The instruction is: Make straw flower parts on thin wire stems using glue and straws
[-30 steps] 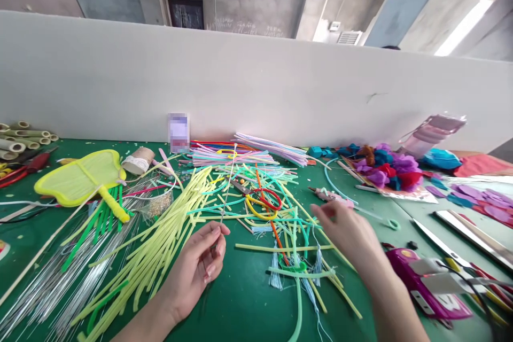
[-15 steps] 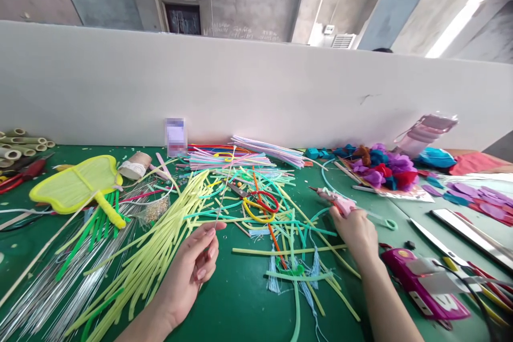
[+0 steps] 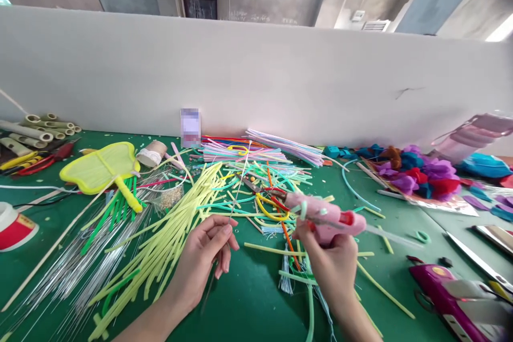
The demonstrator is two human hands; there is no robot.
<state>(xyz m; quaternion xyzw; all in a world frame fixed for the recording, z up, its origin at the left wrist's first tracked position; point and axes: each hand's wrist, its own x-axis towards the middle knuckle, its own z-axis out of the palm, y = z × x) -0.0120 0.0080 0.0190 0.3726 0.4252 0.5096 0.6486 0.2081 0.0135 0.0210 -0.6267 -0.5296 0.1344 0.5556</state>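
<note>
While the thin wire [image 3: 239, 189] is pinched between the thumb and fingers of the left hand [image 3: 210, 248], a pink glue gun [image 3: 320, 219] is gripped by the handle in the right hand [image 3: 331, 262]. The wire is held slanted, with its white tip directed up and away from the left hand; its lower part is passed below the fingers. The remaining fingers of the left hand are loosely curled. The glue gun is held above the table [image 3: 248, 304], with its nozzle directed leftward toward the wire, apart from it. A translucent glue stick [image 3: 395, 236] is seated in the rear of the gun, to the right of the right hand. Whether the trigger is pressed cannot be told.

Scissors [image 3: 259, 207] with red and yellow handles are placed beyond and between the hands, partly covered by the nozzle. Yellow-green stems [image 3: 176, 230] are bundled just left of the left hand, and silver wires [image 3: 96, 262] are laid farther left. A blue tassel [image 3: 286, 273] is located between the hands, near the right wrist. A purple power strip [image 3: 436, 283] is positioned to the right of the right hand.
</note>
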